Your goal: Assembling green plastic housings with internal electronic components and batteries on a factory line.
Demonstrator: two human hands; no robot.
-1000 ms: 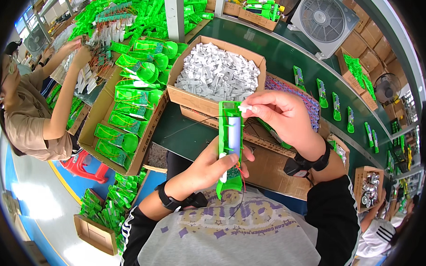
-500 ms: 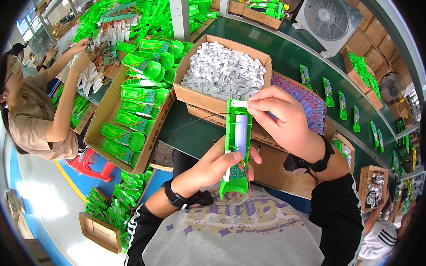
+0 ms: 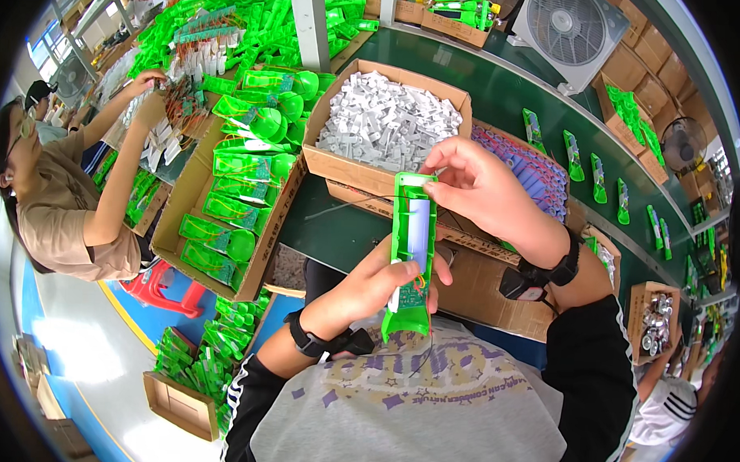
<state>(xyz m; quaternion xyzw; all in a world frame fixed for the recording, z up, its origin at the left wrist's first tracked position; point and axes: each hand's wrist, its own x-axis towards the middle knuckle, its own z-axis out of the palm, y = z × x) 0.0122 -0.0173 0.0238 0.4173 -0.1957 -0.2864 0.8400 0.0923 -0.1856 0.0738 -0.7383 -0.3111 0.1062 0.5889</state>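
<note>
- Head view: a dark green counter (image 3: 325, 233) in a crowded workroom, one box fan (image 3: 566, 24) beyond.
- One green shell (image 3: 400, 220), clasped by the left hand (image 3: 376, 284), near one carton (image 3: 348, 170) of white clips (image 3: 386, 122).
- Right hand (image 3: 484, 194) at its top; whether that grip grasps anything, I can't tell.
- At least six filled shells (image 3: 599, 180) rightward.

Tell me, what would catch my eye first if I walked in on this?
Probably the bright green shell at the centre, held in the left hand, with a lilac cylinder inside. Just beyond sits a carton heaped with white pieces. Then a big fan stands out at the upper right.
</note>
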